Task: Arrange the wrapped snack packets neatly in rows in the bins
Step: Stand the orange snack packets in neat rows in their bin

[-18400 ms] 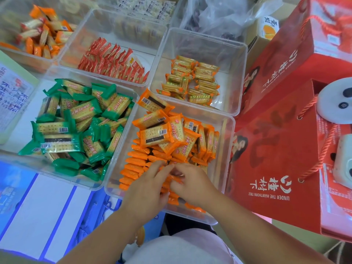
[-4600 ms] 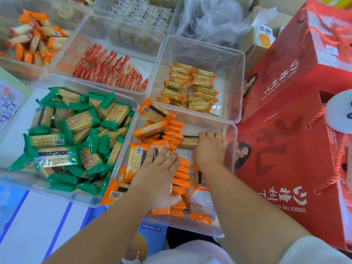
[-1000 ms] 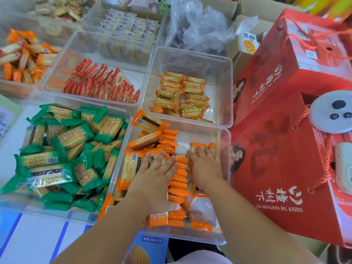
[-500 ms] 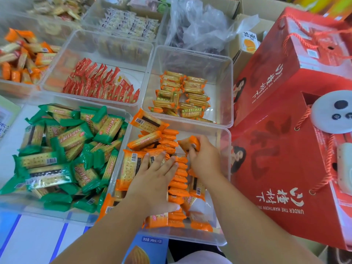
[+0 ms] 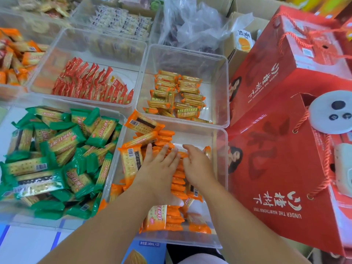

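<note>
At the near edge, a clear plastic bin (image 5: 219, 242) rests partly on a blue drink carton (image 5: 146, 252). A white, blue-striped surface (image 5: 24, 242) runs off to its left. Whether that surface is a counter cannot be told.

Both of your forearms reach into this bin, which holds the orange cracker packets (image 5: 162, 218). Most of them stand on edge in a row up the middle, and a few lie loose and flat at the near and far ends.

Your left grip (image 5: 160, 172) lies flat on top of the row, with its fingers straight and spread, pressing down and holding nothing. Your right grip (image 5: 199, 166) sits just beside it on the row's right flank. Its fingers are bent with the tips down among the packets, and whether they pinch one cannot be told. One packet stands upright just beyond that grip, near the bin's right wall.

Touching the bin on the left, a second bin (image 5: 123, 119) is heaped with green cracker packets (image 5: 57, 147) lying every way.

Farther back, one bin holds red packets (image 5: 91, 86) leaning in a row, and another has gold-wrapped packets (image 5: 177, 94) stacked in two short columns.

Red gift boxes (image 5: 285, 168) with rope handles crowd the right side. A crumpled clear plastic bag (image 5: 194, 25) lies beyond the far bins.
</note>
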`<state>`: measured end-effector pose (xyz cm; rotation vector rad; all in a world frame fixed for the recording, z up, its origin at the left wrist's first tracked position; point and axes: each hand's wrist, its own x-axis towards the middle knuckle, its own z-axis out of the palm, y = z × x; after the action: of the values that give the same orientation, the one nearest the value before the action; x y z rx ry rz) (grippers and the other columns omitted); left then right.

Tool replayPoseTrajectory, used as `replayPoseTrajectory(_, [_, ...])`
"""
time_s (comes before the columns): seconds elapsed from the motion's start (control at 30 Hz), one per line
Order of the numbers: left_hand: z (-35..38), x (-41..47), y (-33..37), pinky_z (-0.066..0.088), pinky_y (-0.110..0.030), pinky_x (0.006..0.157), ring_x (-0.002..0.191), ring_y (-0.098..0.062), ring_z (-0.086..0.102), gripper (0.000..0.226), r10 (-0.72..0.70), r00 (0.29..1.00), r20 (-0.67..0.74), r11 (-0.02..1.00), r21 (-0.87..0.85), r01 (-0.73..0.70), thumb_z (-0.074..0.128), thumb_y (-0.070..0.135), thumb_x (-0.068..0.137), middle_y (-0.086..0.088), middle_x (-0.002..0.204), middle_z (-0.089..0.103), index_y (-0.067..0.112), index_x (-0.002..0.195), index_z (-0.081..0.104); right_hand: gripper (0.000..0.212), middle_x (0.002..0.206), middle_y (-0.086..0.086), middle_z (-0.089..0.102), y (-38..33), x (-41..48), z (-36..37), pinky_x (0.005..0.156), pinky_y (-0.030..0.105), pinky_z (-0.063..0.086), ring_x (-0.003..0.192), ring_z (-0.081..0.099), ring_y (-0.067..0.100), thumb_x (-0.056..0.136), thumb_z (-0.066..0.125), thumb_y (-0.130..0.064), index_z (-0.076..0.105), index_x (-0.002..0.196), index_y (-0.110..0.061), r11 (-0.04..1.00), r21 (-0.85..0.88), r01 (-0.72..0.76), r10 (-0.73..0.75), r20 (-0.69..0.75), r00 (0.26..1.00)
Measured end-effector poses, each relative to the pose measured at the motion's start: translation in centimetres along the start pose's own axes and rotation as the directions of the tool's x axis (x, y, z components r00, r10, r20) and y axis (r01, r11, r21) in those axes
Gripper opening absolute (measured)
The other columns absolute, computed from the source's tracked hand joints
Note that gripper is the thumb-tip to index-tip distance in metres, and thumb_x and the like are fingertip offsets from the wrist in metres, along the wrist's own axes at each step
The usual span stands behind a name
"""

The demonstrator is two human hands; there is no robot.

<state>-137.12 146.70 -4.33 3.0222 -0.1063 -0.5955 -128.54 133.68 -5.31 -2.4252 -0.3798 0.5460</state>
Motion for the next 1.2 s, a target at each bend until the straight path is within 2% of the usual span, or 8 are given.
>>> replayPoseTrajectory(0.1, [0.5,0.0,-0.4,-0.022,-0.066,0.109,0.147,-0.025,-0.032,0.132,0.008,0.999,0.031,1.0,-0.028,-0.008,0.032,0.099,0.062,0.002,0.164,-0.024,0.021,0.157,-0.014,0.046,0.153,0.015,0.04,1.0,-1.7,0.7,0.121,0.044,0.022,0.146,0.029,0.034,0.095,0.056,-0.012,0.053,0.141,-0.009,0.974,-0.222,-0.043,-0.018,-0.268,0.963])
replayPoseTrajectory(0.27, [1.3,-0.2,-0.9,-0.02,-0.065,0.111,0.149,-0.022,-0.028,0.13,0.008,1.0,0.011,0.998,-0.063,-0.007,0.031,0.098,0.061,0.004,0.164,-0.023,0.023,0.157,-0.014,0.083,0.167,0.013,0.005,2.3,-2.4,1.6,0.122,0.031,0.009,0.154,0.0,0.028,0.09,0.064,-0.015,0.017,0.158,-0.011,0.963,-0.222,-0.156,0.136,-0.1,0.986])
replayPoseTrajectory(0.37, [1.5,-0.3,-1.2,-0.021,-0.063,0.112,0.15,-0.021,-0.025,0.13,0.011,1.0,-0.001,0.996,-0.089,-0.011,0.03,0.099,0.06,0.006,0.165,-0.02,0.024,0.157,-0.013,0.089,0.164,0.012,0.019,2.3,-1.7,1.6,0.121,0.036,0.02,0.15,0.016,0.031,0.089,0.067,-0.024,0.012,0.158,-0.011,0.944,-0.265,-0.194,0.192,-0.034,0.981])
replayPoseTrajectory(0.47, [1.6,-0.3,-1.2,-0.021,-0.061,0.113,0.15,-0.021,-0.023,0.13,0.012,1.0,-0.017,0.995,-0.102,-0.014,0.031,0.099,0.059,0.007,0.165,-0.019,0.025,0.157,-0.012,0.073,0.152,0.002,0.039,2.1,-1.3,1.8,0.115,0.038,0.03,0.138,0.034,0.028,0.087,0.066,-0.024,0.031,0.151,-0.018,0.942,-0.294,-0.164,0.159,-0.041,0.986])
replayPoseTrajectory(0.7, [1.5,-0.5,-1.3,-0.018,-0.062,0.114,0.151,-0.021,-0.02,0.127,0.019,0.999,-0.03,0.991,-0.13,-0.023,0.034,0.098,0.061,0.009,0.165,-0.019,0.03,0.157,-0.012,0.064,0.148,0.004,0.022,2.5,0.0,1.5,0.102,0.041,0.048,0.122,0.052,0.032,0.087,0.063,-0.019,0.043,0.143,-0.041,0.944,-0.315,-0.1,0.136,0.094,0.986])
replayPoseTrajectory(0.87, [1.5,-0.4,-1.3,-0.017,-0.062,0.114,0.151,-0.02,-0.021,0.125,0.013,0.999,-0.03,0.991,-0.131,-0.017,0.034,0.098,0.061,0.01,0.165,-0.017,0.031,0.157,-0.01,0.058,0.16,0.0,0.025,2.7,0.1,1.5,0.111,0.039,0.04,0.136,0.042,0.027,0.096,0.053,-0.016,0.041,0.15,-0.034,0.979,-0.192,-0.074,0.066,-0.049,0.997])
replayPoseTrajectory(1.03, [1.6,-0.3,-1.3,-0.019,-0.061,0.114,0.151,-0.019,-0.022,0.126,0.009,1.0,-0.029,0.991,-0.135,-0.013,0.034,0.099,0.059,0.01,0.166,-0.016,0.032,0.157,-0.01,0.041,0.134,0.001,0.056,1.7,0.0,0.7,0.097,0.035,0.048,0.12,0.056,0.02,0.097,0.058,-0.015,0.05,0.137,-0.022,0.991,0.108,-0.076,0.103,-0.273,0.956])
replayPoseTrajectory(1.2, [1.4,-0.4,-1.2,-0.015,-0.063,0.114,0.151,-0.02,-0.019,0.126,0.016,1.0,-0.024,0.993,-0.117,-0.018,0.032,0.098,0.06,0.011,0.165,-0.018,0.031,0.157,-0.012,0.038,0.098,-0.002,0.069,-0.2,0.8,0.0,0.071,0.036,0.054,0.087,0.067,0.021,0.086,0.067,-0.02,0.048,0.119,-0.025,0.991,0.116,-0.06,0.086,-0.24,0.967])
